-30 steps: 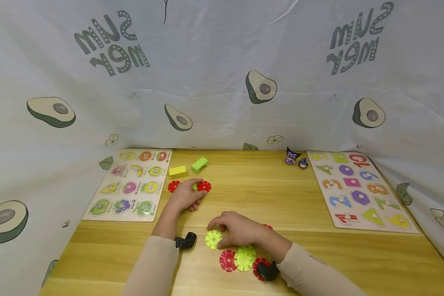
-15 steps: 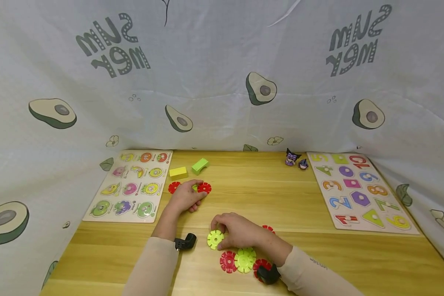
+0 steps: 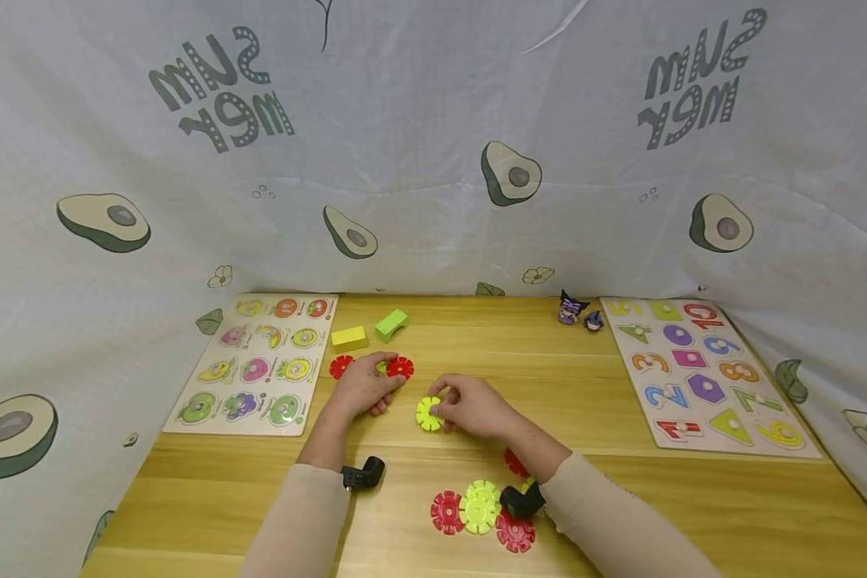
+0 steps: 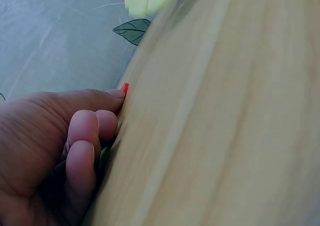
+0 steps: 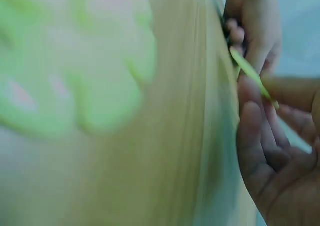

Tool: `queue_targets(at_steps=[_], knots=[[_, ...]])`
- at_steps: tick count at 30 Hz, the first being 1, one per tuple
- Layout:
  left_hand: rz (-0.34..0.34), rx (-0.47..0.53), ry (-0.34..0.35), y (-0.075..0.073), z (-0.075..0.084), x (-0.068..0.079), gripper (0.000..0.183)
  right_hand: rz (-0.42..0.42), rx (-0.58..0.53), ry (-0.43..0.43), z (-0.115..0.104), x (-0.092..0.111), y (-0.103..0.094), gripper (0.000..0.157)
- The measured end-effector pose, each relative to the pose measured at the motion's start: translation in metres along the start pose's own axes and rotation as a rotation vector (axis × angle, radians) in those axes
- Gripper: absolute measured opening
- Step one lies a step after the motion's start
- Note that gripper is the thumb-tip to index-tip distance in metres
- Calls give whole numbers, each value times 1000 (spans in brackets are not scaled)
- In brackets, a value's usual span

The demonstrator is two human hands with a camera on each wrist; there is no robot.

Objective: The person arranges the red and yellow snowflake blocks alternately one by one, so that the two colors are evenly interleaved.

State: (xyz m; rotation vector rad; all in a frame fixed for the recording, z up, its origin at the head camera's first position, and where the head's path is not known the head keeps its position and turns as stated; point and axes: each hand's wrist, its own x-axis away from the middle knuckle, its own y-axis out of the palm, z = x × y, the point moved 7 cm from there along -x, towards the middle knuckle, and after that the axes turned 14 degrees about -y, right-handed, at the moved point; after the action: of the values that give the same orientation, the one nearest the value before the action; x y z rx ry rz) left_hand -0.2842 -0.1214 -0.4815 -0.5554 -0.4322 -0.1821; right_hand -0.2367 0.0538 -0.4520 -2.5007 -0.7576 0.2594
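Observation:
My right hand (image 3: pixel 477 408) pinches a yellow-green snowflake disc (image 3: pixel 426 414) by its edge, over the table's middle. Seen edge-on in the right wrist view, that disc (image 5: pixel 247 70) sits between thumb and fingers. Further left, my left hand (image 3: pixel 361 385) holds a red snowflake disc (image 3: pixel 402 368) at the right end of a short row, its thumb on the rim. A yellow-green disc (image 3: pixel 381 367) peeks out between its fingers, and another red disc (image 3: pixel 340 366) shows to the left; the hand hides the row's middle. In the left wrist view, a red edge (image 4: pixel 125 88) shows at the thumb tip.
Red discs (image 3: pixel 447 512) and yellow-green discs (image 3: pixel 480 506) lie near the front, partly under the right wrist. Yellow (image 3: pixel 349 339) and green (image 3: pixel 391 324) blocks stand behind the left hand. A fruit puzzle board (image 3: pixel 249 417), a number puzzle board (image 3: pixel 701 433) and small figurines (image 3: pixel 570 308) are further out.
My right hand has moved away from the front discs, forward and slightly right, carrying the yellow-green disc closer to the row. The left hand has stayed in place.

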Motion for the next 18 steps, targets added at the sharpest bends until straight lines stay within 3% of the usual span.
queue_targets(at_steps=[6, 13, 18], knots=[[-1, 11, 4, 0, 0, 0, 53, 147, 200, 113, 15, -29, -23, 19], [4, -5, 0, 0, 0, -1, 52, 159, 287, 211, 24, -46, -28, 24], [-2, 7, 0, 0, -1, -1, 51, 157, 320, 215, 26, -49, -27, 28]])
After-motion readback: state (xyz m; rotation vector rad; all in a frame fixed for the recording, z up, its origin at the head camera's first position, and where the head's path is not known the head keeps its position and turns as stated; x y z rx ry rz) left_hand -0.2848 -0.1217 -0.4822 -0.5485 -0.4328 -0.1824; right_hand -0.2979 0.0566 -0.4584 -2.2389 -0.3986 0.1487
